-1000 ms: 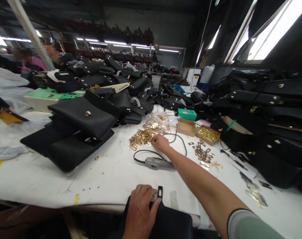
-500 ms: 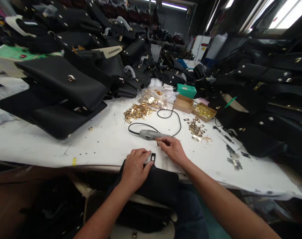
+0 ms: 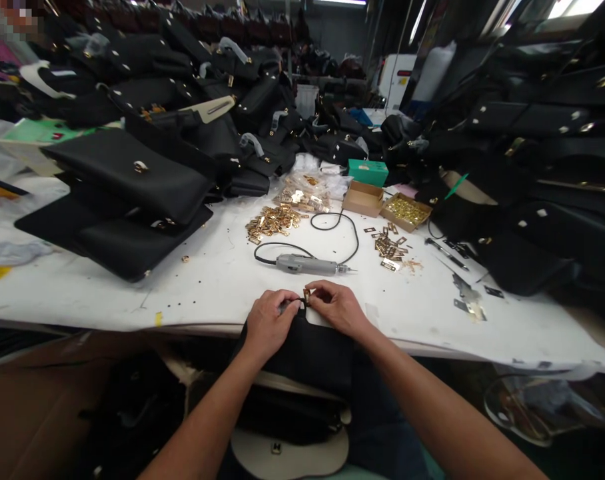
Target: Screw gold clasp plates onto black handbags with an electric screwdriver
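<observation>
A black bag (image 3: 312, 357) lies at the near table edge, its flap with a narrow tab pointing away from me. My left hand (image 3: 272, 320) pinches the tab between thumb and fingers. Close beside it, my right hand (image 3: 336, 307) holds a small gold metal plate (image 3: 307, 297) upright at the tab's end. Whether plate and tab touch is hard to tell. Just beyond the hands, a grey electric screwdriver (image 3: 307, 264) lies on the table, its tip to the right.
On the white table (image 3: 222, 293) are a gold fittings pile (image 3: 272, 222), darker metal plates (image 3: 390, 245), a box of small gold parts (image 3: 406, 211) and an open cardboard box (image 3: 363, 199). Black bags (image 3: 132, 173) are stacked left; more (image 3: 547, 233) rise at right.
My right hand has moved left and nearer with the gold plate, up to the tab. My left hand has closed on the tab. The view has shifted slightly.
</observation>
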Available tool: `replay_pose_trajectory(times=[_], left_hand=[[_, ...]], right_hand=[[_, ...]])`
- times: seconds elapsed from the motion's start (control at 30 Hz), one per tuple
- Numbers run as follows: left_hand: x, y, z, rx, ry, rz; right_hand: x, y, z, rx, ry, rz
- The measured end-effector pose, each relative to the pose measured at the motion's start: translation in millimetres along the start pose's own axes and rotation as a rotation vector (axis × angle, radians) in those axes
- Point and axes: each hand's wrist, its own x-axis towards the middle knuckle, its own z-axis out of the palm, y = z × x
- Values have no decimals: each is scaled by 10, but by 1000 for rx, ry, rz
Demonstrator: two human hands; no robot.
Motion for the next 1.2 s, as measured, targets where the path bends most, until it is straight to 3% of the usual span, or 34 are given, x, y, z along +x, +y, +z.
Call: replay_pose_trajectory(times=[0.37,0.63,0.83,1.2], left_hand=[[-11,16,-10,-45,14,-76],[3,-3,-8,-108,-5,-102],[6,-58,-1,-155,-17,-108],[38,-64,-50,-177,-74,-112]], right_hand=[[52,-96,-25,124,-147,56],[33,-194,-21,74,-139,60],[0,-250,62,37,-62,55],[9,-177,64,111,-78,138]])
